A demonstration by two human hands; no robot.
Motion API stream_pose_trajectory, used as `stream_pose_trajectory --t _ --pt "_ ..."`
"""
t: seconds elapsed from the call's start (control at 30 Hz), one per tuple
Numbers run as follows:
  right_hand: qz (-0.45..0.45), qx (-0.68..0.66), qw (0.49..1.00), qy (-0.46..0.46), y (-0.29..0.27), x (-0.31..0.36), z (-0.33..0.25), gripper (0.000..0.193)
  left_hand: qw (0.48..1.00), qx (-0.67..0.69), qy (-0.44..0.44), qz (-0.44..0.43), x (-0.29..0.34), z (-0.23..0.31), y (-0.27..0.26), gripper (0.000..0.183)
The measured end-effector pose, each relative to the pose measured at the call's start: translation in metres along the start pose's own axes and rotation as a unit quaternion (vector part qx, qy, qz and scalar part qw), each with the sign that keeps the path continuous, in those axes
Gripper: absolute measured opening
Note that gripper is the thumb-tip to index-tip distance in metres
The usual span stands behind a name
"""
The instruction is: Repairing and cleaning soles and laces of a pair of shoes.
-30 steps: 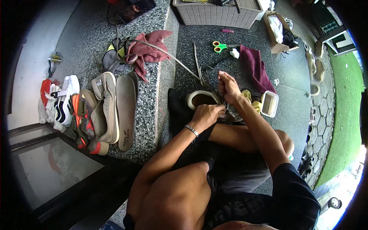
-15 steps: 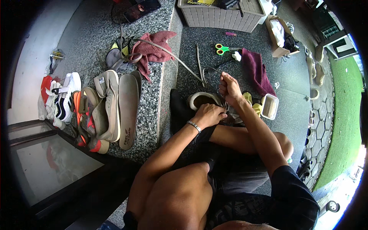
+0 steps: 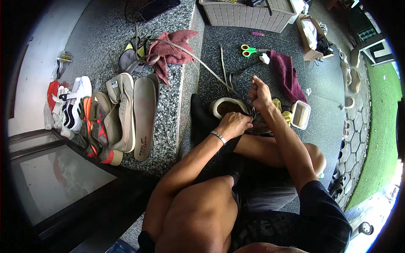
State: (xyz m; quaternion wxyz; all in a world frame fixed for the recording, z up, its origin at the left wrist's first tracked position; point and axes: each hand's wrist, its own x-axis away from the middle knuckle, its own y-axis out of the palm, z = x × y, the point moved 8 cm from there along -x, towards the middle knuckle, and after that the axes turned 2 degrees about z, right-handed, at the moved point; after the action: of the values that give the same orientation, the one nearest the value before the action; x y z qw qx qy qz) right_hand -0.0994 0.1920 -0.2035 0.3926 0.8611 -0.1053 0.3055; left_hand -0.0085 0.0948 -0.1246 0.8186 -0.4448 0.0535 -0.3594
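A shoe with a cream collar and brown inside [image 3: 214, 110] is between my shins, partly covered by my hands. My left hand [image 3: 234, 125], a metal watch band at its wrist, is closed on the shoe's edge, fingertips pinched. Just beyond and to the right, my right hand [image 3: 260, 95] is raised in a fist. Whatever it grips is too small to make out; a thin dark strand seems to run down between the hands. A long flat grey strap [image 3: 192, 57] stretches from the ledge to the floor near the shoe.
Green-handled scissors [image 3: 249, 51], a maroon cloth [image 3: 284, 76] and a plastic tub [image 3: 301, 114] lie to the right. On the left ledge are insoles [image 3: 144, 122], several shoes [image 3: 122, 109] and a red cloth [image 3: 175, 50]. A grey crate [image 3: 249, 17] stands at the back.
My right hand has risen slightly and turned, its fingers now curled into a fist. The left hand stays at the shoe. The whole view has shifted a little.
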Motion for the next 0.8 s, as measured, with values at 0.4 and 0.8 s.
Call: stream_pose_trajectory --t 0.4,0.8 --pt "-0.244 0.546 0.773 -0.211 0.090 0.063 -0.043 0.031 0.989 0.134 -0.049 0.045 -0.005 -0.029 0.001 0.038" --pt "-0.083 0.629 0.715 -0.294 -0.014 0.139 -0.053 0.012 0.964 0.251 -0.033 0.083 0.008 -0.028 -0.013 0.028"
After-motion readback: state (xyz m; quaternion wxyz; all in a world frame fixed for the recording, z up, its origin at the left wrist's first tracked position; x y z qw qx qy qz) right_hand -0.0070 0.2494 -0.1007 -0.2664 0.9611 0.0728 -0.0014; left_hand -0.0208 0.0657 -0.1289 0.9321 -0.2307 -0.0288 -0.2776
